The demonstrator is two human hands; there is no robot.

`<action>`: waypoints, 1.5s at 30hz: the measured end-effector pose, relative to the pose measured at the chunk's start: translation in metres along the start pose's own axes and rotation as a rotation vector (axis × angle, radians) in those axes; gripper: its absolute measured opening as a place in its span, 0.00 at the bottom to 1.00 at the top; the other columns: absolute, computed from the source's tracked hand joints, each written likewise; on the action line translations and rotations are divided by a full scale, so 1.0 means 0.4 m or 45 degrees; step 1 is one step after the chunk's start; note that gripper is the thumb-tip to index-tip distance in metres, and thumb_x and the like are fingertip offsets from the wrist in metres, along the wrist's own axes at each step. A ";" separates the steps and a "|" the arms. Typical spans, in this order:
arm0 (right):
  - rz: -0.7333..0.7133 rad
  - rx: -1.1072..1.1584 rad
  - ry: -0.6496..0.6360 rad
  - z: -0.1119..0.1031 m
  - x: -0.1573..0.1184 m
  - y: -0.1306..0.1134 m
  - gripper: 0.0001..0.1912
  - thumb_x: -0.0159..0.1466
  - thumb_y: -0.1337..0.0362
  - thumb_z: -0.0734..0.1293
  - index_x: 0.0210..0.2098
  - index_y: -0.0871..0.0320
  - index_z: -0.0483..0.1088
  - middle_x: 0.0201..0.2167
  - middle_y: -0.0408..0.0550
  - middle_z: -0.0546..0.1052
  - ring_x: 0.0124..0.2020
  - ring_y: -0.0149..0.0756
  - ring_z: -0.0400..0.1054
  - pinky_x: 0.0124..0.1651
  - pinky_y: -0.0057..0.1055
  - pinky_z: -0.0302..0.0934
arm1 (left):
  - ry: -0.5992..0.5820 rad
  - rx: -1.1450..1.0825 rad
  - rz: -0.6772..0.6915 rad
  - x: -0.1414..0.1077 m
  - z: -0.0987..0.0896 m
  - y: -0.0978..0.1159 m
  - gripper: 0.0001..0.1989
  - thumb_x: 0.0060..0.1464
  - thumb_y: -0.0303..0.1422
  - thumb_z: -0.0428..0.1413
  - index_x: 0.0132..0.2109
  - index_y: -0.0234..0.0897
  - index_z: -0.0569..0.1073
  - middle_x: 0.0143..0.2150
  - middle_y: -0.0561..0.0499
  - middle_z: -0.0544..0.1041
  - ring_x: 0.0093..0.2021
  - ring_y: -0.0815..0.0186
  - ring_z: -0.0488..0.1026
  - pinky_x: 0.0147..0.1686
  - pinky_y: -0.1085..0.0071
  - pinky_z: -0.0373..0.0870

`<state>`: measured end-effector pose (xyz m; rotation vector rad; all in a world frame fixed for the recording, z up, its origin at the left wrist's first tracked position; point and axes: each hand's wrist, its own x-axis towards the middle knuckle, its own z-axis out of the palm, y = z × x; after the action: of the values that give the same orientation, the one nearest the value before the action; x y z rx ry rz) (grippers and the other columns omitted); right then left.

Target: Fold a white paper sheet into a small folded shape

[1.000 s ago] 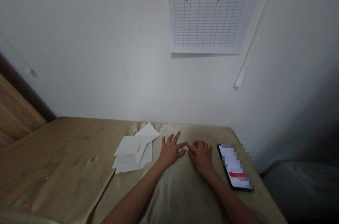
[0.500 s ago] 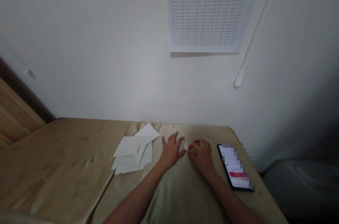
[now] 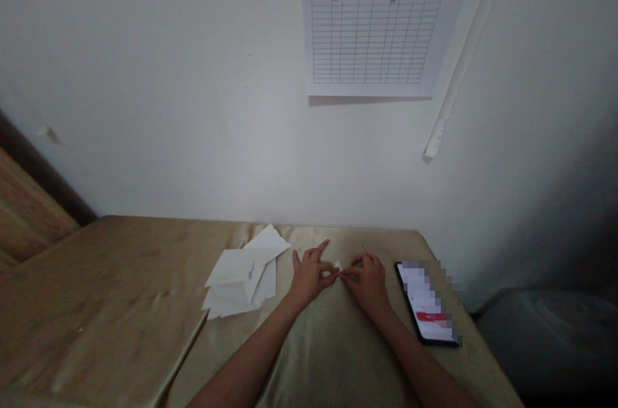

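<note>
A small white piece of paper stands between my two hands, low over the tan covered surface. My left hand pinches its lower left side with thumb and index finger, the other fingers spread out. From the right, my right hand pinches the same paper with thumb and fingertips. The fingertips of both hands nearly meet, and they hide most of the paper, so its folds cannot be made out. Left of my left hand lies a loose pile of white paper sheets.
A phone with a lit, partly blurred screen lies right of my right hand. Behind the surface rises a white wall, with a printed table sheet on it. A wooden panel is at far left, a dark grey object at lower right.
My left thumb and index finger have closed from spread apart to a pinch on the small paper. My right hand keeps its pinch in nearly the same place. The view has shifted slightly.
</note>
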<state>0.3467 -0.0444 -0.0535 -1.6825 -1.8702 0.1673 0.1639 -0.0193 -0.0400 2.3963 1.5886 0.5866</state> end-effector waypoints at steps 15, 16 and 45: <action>0.020 -0.096 -0.041 0.011 -0.004 0.010 0.12 0.64 0.54 0.69 0.47 0.35 0.78 0.54 0.50 0.70 0.59 0.50 0.57 0.62 0.49 0.50 | -0.006 0.136 -0.005 0.001 0.019 -0.008 0.23 0.58 0.44 0.59 0.60 0.67 0.69 0.73 0.50 0.54 0.68 0.45 0.56 0.62 0.26 0.36; 0.016 -0.107 -0.046 0.012 -0.004 0.010 0.13 0.64 0.54 0.69 0.48 0.35 0.77 0.54 0.50 0.70 0.59 0.51 0.57 0.62 0.49 0.50 | -0.005 0.140 -0.002 0.001 0.019 -0.009 0.24 0.58 0.44 0.59 0.61 0.67 0.69 0.73 0.49 0.54 0.68 0.45 0.55 0.62 0.27 0.37; -0.107 0.267 -0.030 0.003 0.009 0.023 0.04 0.61 0.62 0.70 0.34 0.49 0.80 0.45 0.47 0.77 0.55 0.44 0.62 0.62 0.42 0.51 | 0.288 -0.206 0.061 -0.001 0.008 -0.018 0.04 0.58 0.31 0.61 0.39 0.46 0.81 0.62 0.50 0.71 0.63 0.57 0.65 0.69 0.42 0.39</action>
<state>0.3540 -0.0390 -0.0575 -1.4642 -1.8665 0.3374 0.1590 -0.0165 -0.0460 2.3209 1.5031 0.9867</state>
